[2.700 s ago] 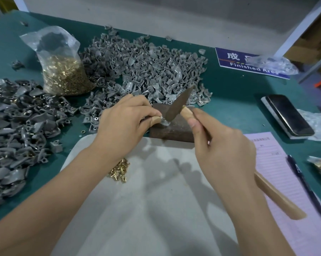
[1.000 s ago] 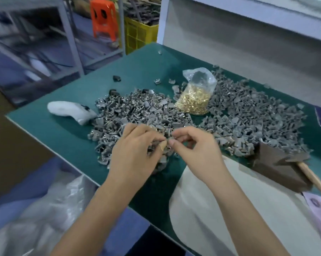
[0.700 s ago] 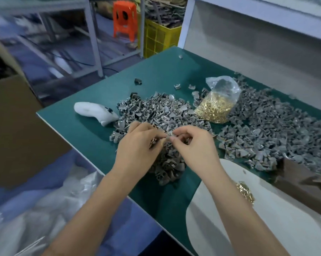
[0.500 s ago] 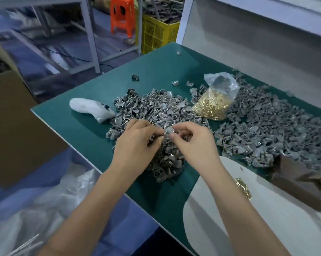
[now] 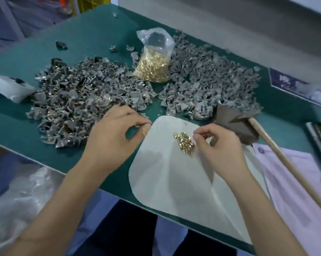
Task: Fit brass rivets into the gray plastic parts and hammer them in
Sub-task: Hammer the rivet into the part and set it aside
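Right hand (image 5: 220, 146) has thumb and forefinger pinched together right at the edge of the little heap of brass rivets (image 5: 185, 143) on the white sheet (image 5: 170, 182). Too blurry to tell if a rivet's actually between them. The heap sits just to the left of those fingertips, practically touching, so that's clearly the nearer hand for the pick. Left hand (image 5: 113, 133) is curled with thumb meeting forefinger near the sheet's corner, seemingly pinching something small, maybe a gray part, can't say for sure. Gray plastic parts (image 5: 85, 100) are piled just beyond it. Hammer (image 5: 277, 150) lies unheld off to the right, head on the dark block (image 5: 229, 117).
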The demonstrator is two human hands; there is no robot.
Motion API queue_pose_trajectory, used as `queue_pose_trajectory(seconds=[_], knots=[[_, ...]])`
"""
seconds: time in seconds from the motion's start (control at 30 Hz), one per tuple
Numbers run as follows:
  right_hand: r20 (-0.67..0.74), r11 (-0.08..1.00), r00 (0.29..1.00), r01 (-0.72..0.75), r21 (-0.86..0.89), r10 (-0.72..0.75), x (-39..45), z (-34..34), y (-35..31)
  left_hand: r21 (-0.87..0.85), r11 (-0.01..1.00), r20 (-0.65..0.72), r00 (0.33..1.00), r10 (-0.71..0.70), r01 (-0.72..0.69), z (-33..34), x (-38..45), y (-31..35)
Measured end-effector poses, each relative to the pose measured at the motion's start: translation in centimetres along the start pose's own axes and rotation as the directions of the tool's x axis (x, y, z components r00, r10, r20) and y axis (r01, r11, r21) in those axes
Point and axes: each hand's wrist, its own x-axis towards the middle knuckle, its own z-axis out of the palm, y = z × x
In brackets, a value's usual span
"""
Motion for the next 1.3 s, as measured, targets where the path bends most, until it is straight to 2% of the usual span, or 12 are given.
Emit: queue_pose_trajectory(seconds=[0.07, 0.13, 0.23, 0.3, 0.5, 0.57, 0.67, 1.1, 1.3], knots=[[0.027, 0.997, 1.000, -0.015, -0.071, 0.017, -2.2, -0.7, 2.0, -0.142, 0.990, 0.121, 0.992, 0.021, -0.004, 2.4, -0.9, 1.8], [0.021, 0.988, 0.998, 0.069, -0.136, -0.067, -4.0, -0.7, 3.3, -0.182, 0.983, 0.221, 0.974, 0.050, -0.009, 4.3, -1.7, 3.3], [-0.042, 0.987, 0.992, 0.110, -0.119, -0.116, -4.7, -0.3, 3.6, -0.028, 0.996, 0.223, 0.971, 0.090, -0.086, 5.5, -1.9, 4.0], [-0.062, 0.977, 0.988, 0.129, -0.168, -0.141, -4.6, 0.0, 3.8, 0.010, 0.995, 0.223, 0.970, 0.093, -0.098, 5.5, -1.9, 4.0], [0.016, 0.935, 0.984, 0.175, -0.309, -0.179, -4.4, 0.4, 3.2, 0.109, 0.989, 0.220, 0.973, 0.074, -0.100, 6.1, -2.4, 3.9], [0.004, 0.944, 0.985, 0.167, -0.286, -0.174, -4.4, 0.4, 3.2, 0.164, 0.984, 0.218, 0.975, 0.032, -0.069, 6.4, -2.2, 3.9], [-0.024, 0.961, 0.987, 0.147, -0.233, -0.157, -4.4, 0.3, 3.1, 0.207, 0.973, 0.234, 0.971, 0.050, -0.100, 6.6, -2.1, 4.1], [-0.063, 0.969, 0.991, 0.104, -0.223, -0.120, -4.4, 0.3, 3.0, 0.188, 0.976, 0.187, 0.979, 0.078, -0.114, 6.4, -2.3, 4.2], [-0.180, 0.997, 0.983, 0.051, 0.051, -0.041, -4.4, -0.1, 3.6, 0.142, 0.988, 0.192, 0.981, 0.035, -0.063, 6.3, -0.6, 4.5]])
